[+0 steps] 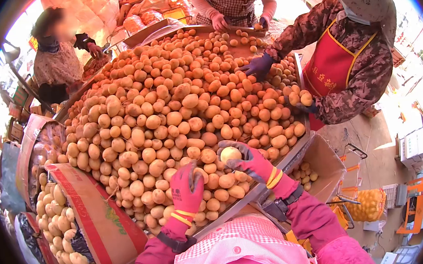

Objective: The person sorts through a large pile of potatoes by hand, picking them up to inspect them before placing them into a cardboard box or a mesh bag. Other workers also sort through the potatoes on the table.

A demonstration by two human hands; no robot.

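A large heap of potatoes [145,117] fills the sorting table in front of me. My right hand [254,166], in a pink glove with dark fingers and a yellow band, grips a pale potato [230,154] between thumb and fingers, just above the heap. To its left, my left hand [187,189], gloved the same way, is over the near edge of the heap. Its fingers are curved and apart from the thumb, beside several potatoes, and nothing shows in its grasp.
A printed cardboard box [96,220] of potatoes stands at left. Right of the metal table edge [294,160] is an open carton [320,167] with potatoes. A co-worker in a red apron [331,66] handles potatoes at right; two other people stand across. An orange cart [413,205] stands behind.
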